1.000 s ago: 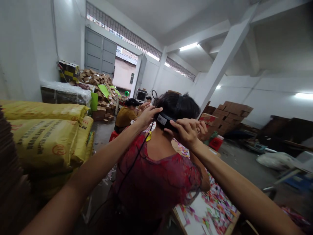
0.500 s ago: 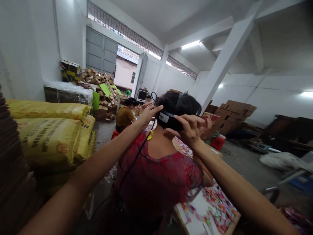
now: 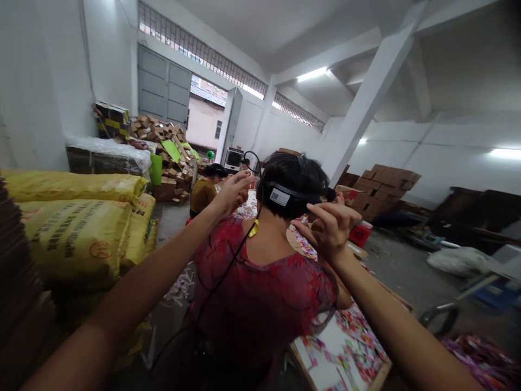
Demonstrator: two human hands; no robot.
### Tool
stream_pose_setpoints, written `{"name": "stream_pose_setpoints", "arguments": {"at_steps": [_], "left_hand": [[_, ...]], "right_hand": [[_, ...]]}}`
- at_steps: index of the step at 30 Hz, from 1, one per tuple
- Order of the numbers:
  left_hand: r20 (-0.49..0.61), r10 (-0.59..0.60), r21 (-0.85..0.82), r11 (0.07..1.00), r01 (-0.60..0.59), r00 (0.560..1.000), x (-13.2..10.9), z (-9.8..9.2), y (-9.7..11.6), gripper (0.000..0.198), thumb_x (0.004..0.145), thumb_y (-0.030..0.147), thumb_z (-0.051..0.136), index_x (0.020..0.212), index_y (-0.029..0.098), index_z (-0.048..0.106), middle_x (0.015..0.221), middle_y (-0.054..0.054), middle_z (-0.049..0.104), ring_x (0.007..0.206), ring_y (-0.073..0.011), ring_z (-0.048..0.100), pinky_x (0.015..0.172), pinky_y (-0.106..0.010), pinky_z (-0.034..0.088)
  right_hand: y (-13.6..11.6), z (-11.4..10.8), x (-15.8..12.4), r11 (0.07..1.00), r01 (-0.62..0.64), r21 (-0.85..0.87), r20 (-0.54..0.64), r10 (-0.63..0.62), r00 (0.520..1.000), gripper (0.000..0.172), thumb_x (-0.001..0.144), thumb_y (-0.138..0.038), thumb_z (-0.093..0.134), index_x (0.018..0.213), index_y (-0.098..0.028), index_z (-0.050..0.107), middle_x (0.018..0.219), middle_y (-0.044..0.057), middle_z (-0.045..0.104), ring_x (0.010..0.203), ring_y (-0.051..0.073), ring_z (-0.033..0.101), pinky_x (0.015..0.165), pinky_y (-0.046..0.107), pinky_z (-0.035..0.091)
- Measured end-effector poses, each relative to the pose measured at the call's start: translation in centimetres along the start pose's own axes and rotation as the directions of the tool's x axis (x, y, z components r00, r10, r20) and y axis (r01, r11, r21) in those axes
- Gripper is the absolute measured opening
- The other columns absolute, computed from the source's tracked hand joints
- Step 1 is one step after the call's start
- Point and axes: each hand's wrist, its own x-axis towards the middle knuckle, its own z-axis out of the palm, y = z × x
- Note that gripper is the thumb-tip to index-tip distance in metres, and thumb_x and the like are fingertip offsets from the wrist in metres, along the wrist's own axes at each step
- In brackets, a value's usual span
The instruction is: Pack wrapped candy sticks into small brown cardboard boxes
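A person in a red patterned top (image 3: 264, 293) sits with their back to me and wears a black head strap (image 3: 291, 194) with a white label. A black cable (image 3: 228, 266) with a yellow tag runs from the strap down their back. My left hand (image 3: 233, 191) hovers by the left side of the strap, fingers loosely curled, holding nothing that I can see. My right hand (image 3: 331, 225) is just off the right side of the person's head, fingers spread and bent, empty.
Yellow sacks (image 3: 77, 222) are stacked at my left beside dark stacked cardboard (image 3: 16, 282). A table (image 3: 345, 358) strewn with small coloured pieces lies ahead on the right. Another person in a mustard top (image 3: 202, 194) sits farther off. Cardboard boxes (image 3: 382, 187) pile up by a pillar.
Both my hands have come off the head strap and drawn back a little; my right hand dropped lower and opened. The strap now sits level on the person's head.
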Motion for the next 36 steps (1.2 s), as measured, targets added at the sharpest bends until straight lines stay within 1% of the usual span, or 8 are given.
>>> {"name": "stream_pose_setpoints", "arguments": {"at_steps": [3, 6, 9, 12, 16, 19, 26, 36], "left_hand": [[0.005, 0.043, 0.044, 0.998, -0.043, 0.999, -0.6, 0.0, 0.1, 0.042, 0.074, 0.025, 0.077, 0.112, 0.013, 0.062, 0.071, 0.002, 0.056, 0.047, -0.0005, 0.042, 0.04, -0.012, 0.02], [-0.014, 0.048, 0.075, 0.996, -0.046, 0.999, -1.1, -0.4, 0.0, 0.036, 0.074, 0.025, 0.076, 0.106, 0.014, 0.064, 0.074, 0.0, 0.057, 0.049, -0.0015, 0.045, 0.04, -0.013, 0.023], [-0.029, 0.068, 0.154, 0.986, -0.063, 0.997, -1.4, -1.3, -0.2, 0.026, 0.078, 0.025, 0.071, 0.1, 0.014, 0.064, 0.076, -0.001, 0.058, 0.053, -0.0036, 0.05, 0.043, -0.014, 0.03], [-0.056, 0.083, 0.219, 0.973, -0.068, 0.995, -1.5, -2.4, -0.5, 0.027, 0.08, 0.029, 0.069, 0.101, 0.014, 0.062, 0.081, -0.003, 0.06, 0.058, -0.0057, 0.053, 0.045, -0.015, 0.033], [-0.12, 0.105, 0.205, 0.976, -0.079, 0.987, -2.0, -3.6, -0.5, 0.03, 0.076, 0.031, 0.072, 0.098, 0.013, 0.06, 0.083, -0.002, 0.06, 0.057, -0.0051, 0.052, 0.049, -0.016, 0.038], [-0.148, 0.1, 0.204, 0.977, -0.069, 0.984, -2.7, -4.1, -0.3, 0.027, 0.075, 0.028, 0.072, 0.095, 0.013, 0.061, 0.081, 0.0, 0.059, 0.055, -0.0044, 0.052, 0.047, -0.016, 0.037], [-0.17, 0.116, 0.214, 0.974, -0.078, 0.979, -4.2, -4.2, 0.1, 0.025, 0.076, 0.025, 0.069, 0.096, 0.013, 0.06, 0.082, -0.001, 0.059, 0.057, -0.0055, 0.053, 0.046, -0.016, 0.038], [-0.211, 0.109, 0.2, 0.978, -0.066, 0.971, -5.2, -4.8, 0.1, 0.03, 0.071, 0.025, 0.071, 0.095, 0.011, 0.06, 0.079, -0.001, 0.061, 0.057, -0.0057, 0.053, 0.047, -0.015, 0.037]], "right_hand": [[-0.1, -0.2, 0.1, 1.0, 0.006, 0.03, -0.006, -0.006, 1.0, 0.048, 0.077, -0.033, 0.077, 0.119, -0.022, 0.057, 0.099, 0.006, 0.06, 0.092, 0.022, 0.056, 0.097, 0.042, 0.04], [-0.2, -0.3, 0.1, 0.998, -0.006, 0.056, -0.01, 0.007, 1.0, 0.045, 0.078, -0.034, 0.076, 0.118, -0.021, 0.059, 0.097, 0.006, 0.06, 0.093, 0.021, 0.056, 0.097, 0.042, 0.04], [-0.4, -0.5, -0.1, 0.999, -0.015, 0.036, -0.008, 0.015, 1.0, 0.043, 0.079, -0.038, 0.075, 0.116, -0.023, 0.06, 0.097, 0.006, 0.061, 0.092, 0.022, 0.057, 0.094, 0.042, 0.041], [-0.4, -1.0, -0.2, 0.999, -0.034, 0.008, -0.008, 0.034, 0.999, 0.039, 0.081, -0.039, 0.074, 0.114, -0.024, 0.061, 0.098, 0.006, 0.061, 0.091, 0.021, 0.058, 0.092, 0.041, 0.041], [-0.1, -2.0, 0.0, 0.999, -0.031, 0.016, -0.03, 0.032, 0.999, 0.036, 0.08, -0.034, 0.074, 0.111, -0.021, 0.062, 0.095, 0.007, 0.061, 0.089, 0.021, 0.057, 0.09, 0.039, 0.04], [0.4, -2.9, 0.1, 0.999, -0.034, -0.003, -0.059, 0.034, 0.998, 0.032, 0.081, -0.034, 0.073, 0.108, -0.019, 0.063, 0.094, 0.007, 0.061, 0.089, 0.021, 0.056, 0.086, 0.038, 0.04], [1.2, -4.3, -0.5, 0.995, -0.096, -0.035, -0.062, 0.093, 0.994, 0.025, 0.083, -0.03, 0.067, 0.106, -0.02, 0.064, 0.093, 0.007, 0.062, 0.089, 0.022, 0.058, 0.084, 0.037, 0.04], [0.6, -5.2, -0.6, 0.997, -0.081, -0.014, -0.071, 0.08, 0.994, 0.023, 0.082, -0.027, 0.067, 0.103, -0.019, 0.063, 0.09, 0.006, 0.062, 0.087, 0.021, 0.058, 0.084, 0.037, 0.04]]}}
